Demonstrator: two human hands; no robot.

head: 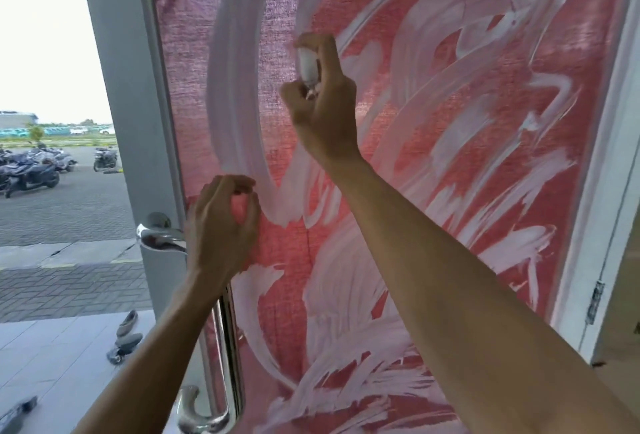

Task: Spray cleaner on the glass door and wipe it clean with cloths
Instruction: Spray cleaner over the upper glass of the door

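The glass door fills the middle of the view, with red woven fabric showing behind it and broad white smears of cleaner across most of the pane. My right hand is raised against the upper middle of the glass, shut on a small white spray bottle whose top points up and left. My left hand is lower, near the door's left edge, with curled fingers and fingertips against the glass at the end of a white streak. I see nothing in it. No cloth is in view.
A chrome lever handle and a vertical chrome pull bar sit on the door's left edge below my left hand. A hinge is on the right frame. Shoes lie on the tiled floor outside; motorcycles are parked beyond.
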